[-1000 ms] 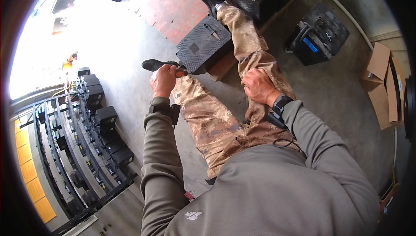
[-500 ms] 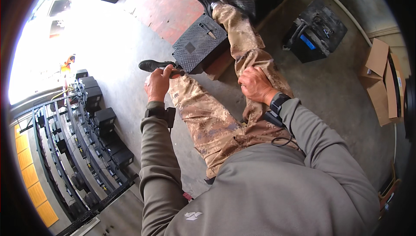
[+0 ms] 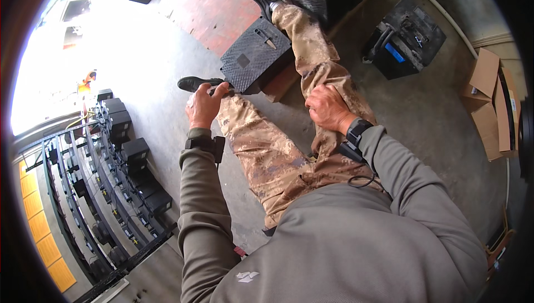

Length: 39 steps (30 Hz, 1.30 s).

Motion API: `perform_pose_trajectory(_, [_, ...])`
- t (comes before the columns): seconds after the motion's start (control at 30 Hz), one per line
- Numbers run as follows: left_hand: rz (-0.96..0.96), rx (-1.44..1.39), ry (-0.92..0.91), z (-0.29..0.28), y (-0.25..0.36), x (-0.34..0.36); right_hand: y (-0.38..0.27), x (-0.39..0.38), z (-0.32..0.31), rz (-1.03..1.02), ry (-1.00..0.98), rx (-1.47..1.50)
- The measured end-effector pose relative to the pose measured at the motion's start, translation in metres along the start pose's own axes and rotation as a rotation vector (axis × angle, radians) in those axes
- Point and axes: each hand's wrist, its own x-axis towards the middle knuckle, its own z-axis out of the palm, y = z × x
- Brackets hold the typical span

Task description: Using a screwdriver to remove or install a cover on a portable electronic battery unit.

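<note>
Rough concrete floor (image 3: pixel 434 114); left hand (image 3: pixel 204 105) grasps camouflage trouser cuff (image 3: pixel 231 105).

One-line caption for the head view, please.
Seated on concrete, the person's left hand reaches their left ankle by a black shoe; right hand rests on the right knee.

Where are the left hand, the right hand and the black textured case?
left hand (image 3: pixel 204 104), head view, back of hand.
right hand (image 3: pixel 328 108), head view, back of hand.
black textured case (image 3: pixel 253 55), head view, top panel.
</note>
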Motion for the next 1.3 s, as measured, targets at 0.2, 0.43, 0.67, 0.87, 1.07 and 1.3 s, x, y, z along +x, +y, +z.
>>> perform_pose_trajectory(0.2, [0.289,-0.103,0.016,0.013,-0.014,0.007,0.002,-0.001,0.002,-0.005,0.027,0.002])
perform_pose_trajectory(0.43, [0.269,-0.066,0.180,0.000,-0.001,0.000,0.003,-0.002,0.001,0.009,0.020,-0.005])
perform_pose_trajectory(0.67, [-0.060,-0.044,-0.004,0.009,0.002,0.006,0.000,-0.001,0.000,-0.001,0.024,0.004])
perform_pose_trajectory(0.87, [0.662,0.006,0.214,0.013,-0.018,0.013,0.003,-0.001,0.004,-0.013,0.055,-0.006])
perform_pose_trajectory(1.07, [0.103,-0.045,0.105,0.000,-0.002,-0.001,0.002,-0.001,0.001,0.009,0.003,-0.019])
perform_pose_trajectory(1.3, [0.078,-0.098,0.003,0.016,-0.008,0.006,0.001,-0.001,0.001,-0.001,0.017,-0.010])
